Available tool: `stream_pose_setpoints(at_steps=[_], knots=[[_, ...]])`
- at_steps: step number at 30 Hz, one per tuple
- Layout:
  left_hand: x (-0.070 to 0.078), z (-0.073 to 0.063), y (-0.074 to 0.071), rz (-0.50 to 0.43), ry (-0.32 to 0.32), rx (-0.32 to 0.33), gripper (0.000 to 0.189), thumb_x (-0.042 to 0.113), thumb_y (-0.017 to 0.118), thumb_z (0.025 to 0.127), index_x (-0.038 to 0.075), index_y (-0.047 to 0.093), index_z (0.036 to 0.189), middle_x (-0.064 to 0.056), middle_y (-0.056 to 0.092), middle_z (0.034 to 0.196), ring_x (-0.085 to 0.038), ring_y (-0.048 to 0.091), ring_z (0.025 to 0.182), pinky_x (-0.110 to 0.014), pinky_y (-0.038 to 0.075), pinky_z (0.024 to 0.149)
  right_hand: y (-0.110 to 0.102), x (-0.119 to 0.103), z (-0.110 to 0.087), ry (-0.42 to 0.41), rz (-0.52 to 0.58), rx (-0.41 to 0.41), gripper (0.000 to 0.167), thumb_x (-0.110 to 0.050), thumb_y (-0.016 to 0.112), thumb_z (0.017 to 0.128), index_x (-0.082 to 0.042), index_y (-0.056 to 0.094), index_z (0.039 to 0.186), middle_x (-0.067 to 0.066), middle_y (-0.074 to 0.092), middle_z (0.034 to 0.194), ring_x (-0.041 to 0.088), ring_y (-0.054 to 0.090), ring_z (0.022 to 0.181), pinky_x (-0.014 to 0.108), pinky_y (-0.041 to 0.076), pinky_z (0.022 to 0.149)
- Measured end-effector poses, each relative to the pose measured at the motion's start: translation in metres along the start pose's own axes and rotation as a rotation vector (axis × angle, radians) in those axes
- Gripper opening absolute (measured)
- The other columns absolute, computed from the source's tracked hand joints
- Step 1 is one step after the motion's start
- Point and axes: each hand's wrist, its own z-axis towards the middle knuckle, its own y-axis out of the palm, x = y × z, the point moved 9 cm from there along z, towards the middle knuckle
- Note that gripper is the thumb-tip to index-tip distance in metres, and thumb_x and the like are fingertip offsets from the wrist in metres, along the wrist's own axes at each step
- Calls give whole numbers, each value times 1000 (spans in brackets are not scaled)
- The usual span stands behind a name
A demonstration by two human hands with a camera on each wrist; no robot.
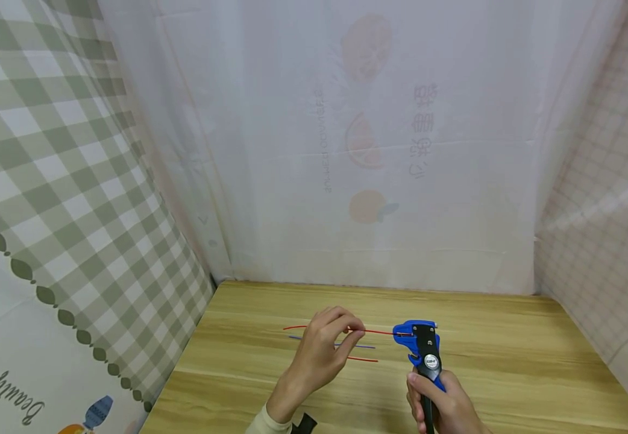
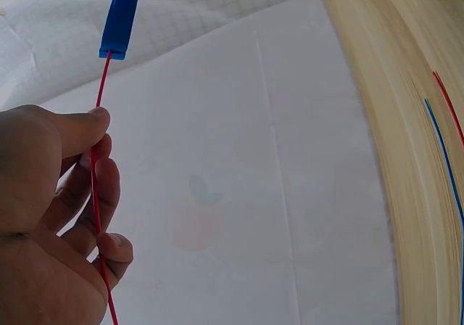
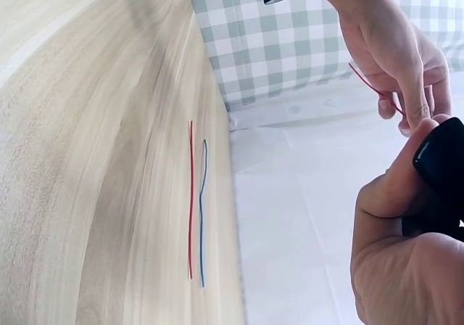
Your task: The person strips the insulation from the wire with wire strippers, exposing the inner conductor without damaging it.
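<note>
My left hand (image 1: 322,345) pinches a thin red wire (image 2: 96,194) between thumb and forefinger, the rest of the wire running down across the other fingers. The wire's far end sits in the nose of a blue and black wire stripper (image 1: 431,348). My right hand (image 1: 445,402) grips the stripper by its handles, thumb along the near side, holding it upright with the head to the left. In the left wrist view the stripper's blue nose (image 2: 122,20) shows with the wire entering it. Black handle ends (image 3: 442,165) appear within my right hand in the right wrist view.
On the wooden table (image 1: 520,361) lie a second red wire (image 3: 191,202) and a blue wire (image 3: 202,216), side by side beneath my left hand. A pale printed curtain (image 1: 292,181) hangs behind the table, a green checked cloth (image 1: 91,181) at the left.
</note>
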Motion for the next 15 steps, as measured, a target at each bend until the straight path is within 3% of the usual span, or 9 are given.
stream_pose_setpoints(at_steps=[5, 9, 12, 15], knots=[[1, 0, -2, 1, 1, 6, 9, 9, 86, 100, 17, 81, 100, 7, 77, 98, -10, 72, 92, -23, 55, 87, 0, 0, 0, 26, -30, 40, 33, -13, 38, 122, 0, 57, 98, 16, 45, 72, 7, 67, 66, 20, 61, 64], [1, 0, -3, 2, 1, 11, 9, 10, 86, 100, 17, 81, 100, 7, 77, 98, -10, 72, 91, -23, 54, 87, 0, -1, -1, 20, -56, 66, 38, -13, 39, 122, 17, 42, 99, 23, 41, 72, 7, 66, 64, 21, 61, 63], [1, 0, -3, 7, 8, 16, 9, 10, 86, 101, 17, 81, 100, 7, 77, 98, -11, 71, 90, -23, 54, 86, 1, -4, 1, -24, -51, 59, 38, -10, 36, 121, 20, 33, 98, 32, 32, 75, 24, 46, 48, 32, 49, 48], [0, 0, -3, 13, 8, 18, 9, 10, 86, 100, 17, 81, 100, 7, 77, 97, -11, 71, 90, -23, 54, 86, 1, -5, 2, -51, -52, 62, 36, -8, 33, 121, 14, 35, 93, 32, 28, 72, 46, 26, 52, 43, 37, 43]])
